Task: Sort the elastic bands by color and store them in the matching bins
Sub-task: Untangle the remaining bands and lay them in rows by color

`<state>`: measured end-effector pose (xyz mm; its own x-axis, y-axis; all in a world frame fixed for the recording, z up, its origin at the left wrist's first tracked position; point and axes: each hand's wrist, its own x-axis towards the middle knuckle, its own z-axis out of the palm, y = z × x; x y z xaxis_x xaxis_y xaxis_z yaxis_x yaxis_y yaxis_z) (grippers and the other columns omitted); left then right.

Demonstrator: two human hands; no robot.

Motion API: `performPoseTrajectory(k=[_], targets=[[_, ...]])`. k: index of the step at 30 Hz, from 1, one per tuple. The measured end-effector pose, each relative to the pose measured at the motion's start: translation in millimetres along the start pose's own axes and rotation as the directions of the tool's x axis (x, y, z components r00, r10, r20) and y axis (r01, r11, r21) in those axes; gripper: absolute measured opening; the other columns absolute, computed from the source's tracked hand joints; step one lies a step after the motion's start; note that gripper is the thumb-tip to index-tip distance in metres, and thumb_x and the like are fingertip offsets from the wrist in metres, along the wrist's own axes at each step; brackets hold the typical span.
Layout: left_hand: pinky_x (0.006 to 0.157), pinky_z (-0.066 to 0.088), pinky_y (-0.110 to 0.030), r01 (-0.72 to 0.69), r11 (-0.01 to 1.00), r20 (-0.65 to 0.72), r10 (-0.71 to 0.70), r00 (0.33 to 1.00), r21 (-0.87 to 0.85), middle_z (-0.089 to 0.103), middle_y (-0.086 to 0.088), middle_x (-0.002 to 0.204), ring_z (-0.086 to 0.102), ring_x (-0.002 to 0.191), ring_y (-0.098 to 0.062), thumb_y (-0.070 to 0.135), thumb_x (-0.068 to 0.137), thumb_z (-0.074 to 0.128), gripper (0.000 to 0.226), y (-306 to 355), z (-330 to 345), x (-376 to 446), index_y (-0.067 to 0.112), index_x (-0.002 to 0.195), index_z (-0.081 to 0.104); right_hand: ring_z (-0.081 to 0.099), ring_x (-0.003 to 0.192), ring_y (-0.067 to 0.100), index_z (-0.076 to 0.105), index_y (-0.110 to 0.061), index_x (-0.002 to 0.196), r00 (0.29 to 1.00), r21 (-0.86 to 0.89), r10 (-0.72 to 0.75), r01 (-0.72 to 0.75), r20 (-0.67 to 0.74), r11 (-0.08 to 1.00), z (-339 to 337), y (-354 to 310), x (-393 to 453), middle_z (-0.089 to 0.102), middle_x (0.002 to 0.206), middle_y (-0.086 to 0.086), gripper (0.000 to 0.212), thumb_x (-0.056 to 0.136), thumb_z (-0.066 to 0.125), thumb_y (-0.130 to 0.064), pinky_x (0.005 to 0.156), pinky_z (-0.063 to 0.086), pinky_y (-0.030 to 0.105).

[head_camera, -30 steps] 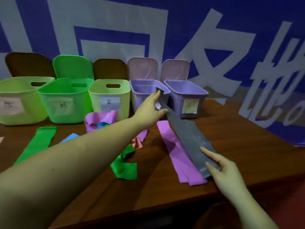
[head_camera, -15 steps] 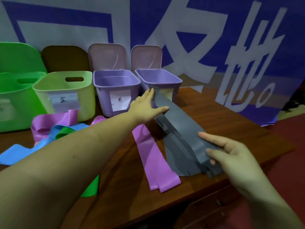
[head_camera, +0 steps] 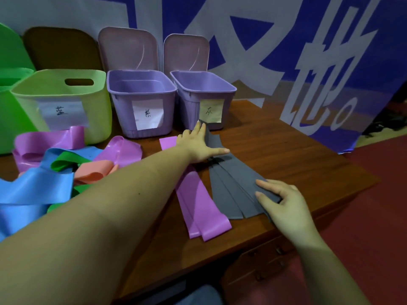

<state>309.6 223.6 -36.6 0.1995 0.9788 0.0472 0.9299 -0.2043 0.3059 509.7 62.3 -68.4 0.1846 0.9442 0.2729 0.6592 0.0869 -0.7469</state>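
Note:
Several grey elastic bands (head_camera: 233, 186) lie fanned out flat on the wooden table (head_camera: 286, 159). My left hand (head_camera: 198, 144) presses flat on their far end, fingers straight, just in front of the right purple bin (head_camera: 202, 84). My right hand (head_camera: 284, 199) rests with straight fingers on their near end. Flat purple bands (head_camera: 198, 208) lie just left of the grey ones. A second purple bin (head_camera: 141, 89) stands left of the first, both open with raised lids.
A light green bin (head_camera: 63, 95) and a darker green bin (head_camera: 8, 106) stand at the left. A heap of blue (head_camera: 33, 190), green, salmon (head_camera: 94, 170) and purple bands (head_camera: 46, 142) lies in front of them. The table's near edge and right corner are close.
The grey band that was lifted toward the bins now lies flat on the table, fanned with others. My left hand came down onto it; the view shifted right and closer.

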Motion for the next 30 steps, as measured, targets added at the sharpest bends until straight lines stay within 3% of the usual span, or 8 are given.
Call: performPoseTrajectory(k=[4, 8, 13, 18, 22, 24, 26, 30], targets=[[0.115, 0.017, -0.047, 0.032, 0.995, 0.028, -0.035, 0.999, 0.091, -0.01, -0.005, 0.159, 0.014, 0.142, -0.034, 0.087, 0.064, 0.044, 0.121, -4.0, 7.9, 0.7, 0.019, 0.152, -0.004, 0.028, 0.136, 0.008, 0.066, -0.019, 0.119, 0.999, -0.12, -0.043, 0.039, -0.03, 0.992, 6.8, 2.1, 0.9, 0.051, 0.132, -0.012, 0.034, 0.085, 0.068, -0.02, 0.106, 0.022, 0.02], [0.114, 0.015, -0.045, 0.004, 0.966, -0.186, 0.045, 0.982, 0.257, -0.002, -0.016, 0.158, 0.017, 0.14, -0.034, 0.084, 0.067, 0.046, 0.118, 3.3, 11.6, -3.4, 0.014, 0.151, 0.002, 0.015, 0.142, 0.006, 0.063, -0.024, 0.122, 0.998, -0.14, -0.043, 0.036, -0.043, 0.989, 8.4, 2.7, -0.7, 0.044, 0.142, -0.013, 0.036, 0.086, 0.067, -0.024, 0.109, 0.019, 0.024], [0.1, 0.026, -0.039, -0.27, 0.935, -0.323, 0.335, 0.885, 0.231, 0.043, -0.013, 0.136, 0.043, 0.122, -0.032, 0.06, 0.085, 0.052, 0.068, 22.8, 12.7, -24.5, 0.01, 0.131, 0.047, 0.032, 0.134, 0.008, 0.067, -0.023, 0.118, 0.996, -0.191, -0.073, 0.063, -0.045, 0.98, 12.4, 3.3, -1.1, 0.055, 0.132, -0.012, 0.033, 0.085, 0.067, -0.03, 0.105, 0.026, 0.022], [0.111, 0.016, -0.046, -0.298, 0.904, 0.1, 0.281, 0.955, 0.307, 0.047, -0.009, 0.138, 0.037, 0.129, -0.029, 0.074, 0.084, 0.033, 0.078, 34.7, 6.8, -46.3, 0.013, 0.131, 0.047, 0.041, 0.123, 0.008, 0.067, -0.022, 0.117, 0.999, -0.209, -0.034, 0.029, -0.017, 0.978, 9.9, -4.4, -1.1, 0.06, 0.124, -0.011, 0.034, 0.084, 0.067, -0.031, 0.101, 0.033, 0.021], [0.116, 0.001, -0.052, -0.309, 0.929, 0.035, 0.309, 0.951, 0.204, 0.029, -0.005, 0.152, 0.02, 0.141, -0.026, 0.07, 0.087, 0.031, 0.078, 22.4, -22.3, -78.4, 0.019, 0.146, 0.028, 0.04, 0.129, 0.018, 0.064, -0.02, 0.119, 0.994, -0.196, 0.025, -0.004, 0.105, 0.981, -1.0, -17.2, 2.0, 0.056, 0.125, -0.003, 0.036, 0.085, 0.068, -0.031, 0.107, 0.034, 0.034], [0.115, -0.002, -0.05, -0.315, 0.934, -0.023, 0.323, 0.946, 0.171, 0.028, -0.002, 0.153, 0.017, 0.142, -0.021, 0.067, 0.088, 0.035, 0.072, 8.7, -36.9, -104.9, 0.023, 0.144, 0.032, 0.04, 0.129, 0.021, 0.065, -0.019, 0.116, 0.997, -0.286, -0.072, 0.078, 0.031, 0.955, 2.1, -32.4, 2.1, 0.058, 0.126, 0.0, 0.034, 0.084, 0.068, -0.029, 0.109, 0.031, 0.04], [0.115, -0.001, -0.049, -0.312, 0.93, -0.066, 0.33, 0.942, 0.194, 0.029, 0.001, 0.152, 0.018, 0.141, -0.018, 0.069, 0.085, 0.036, 0.07, -17.5, -48.4, -135.7, 0.027, 0.14, 0.038, 0.044, 0.125, 0.021, 0.067, -0.018, 0.111, 0.974, -0.259, -0.227, 0.219, -0.003, 0.941, 16.9, -61.4, -2.5, 0.061, 0.121, 0.001, 0.028, 0.083, 0.069, -0.024, 0.108, 0.031, 0.034], [0.113, 0.009, -0.055, -0.288, 0.923, -0.181, 0.338, 0.924, 0.254, 0.045, -0.001, 0.142, 0.034, 0.136, -0.023, 0.074, 0.068, 0.018, 0.084, -84.5, -65.6, -192.2, 0.025, 0.125, 0.055, 0.047, 0.113, 0.014, 0.068, -0.02, 0.104, 0.915, -0.058, -0.368, 0.381, 0.162, 0.923, 66.3, -124.2, -17.3, 0.061, 0.105, -0.006, 0.021, 0.083, 0.069, -0.017, 0.091, 0.027, 0.015]])
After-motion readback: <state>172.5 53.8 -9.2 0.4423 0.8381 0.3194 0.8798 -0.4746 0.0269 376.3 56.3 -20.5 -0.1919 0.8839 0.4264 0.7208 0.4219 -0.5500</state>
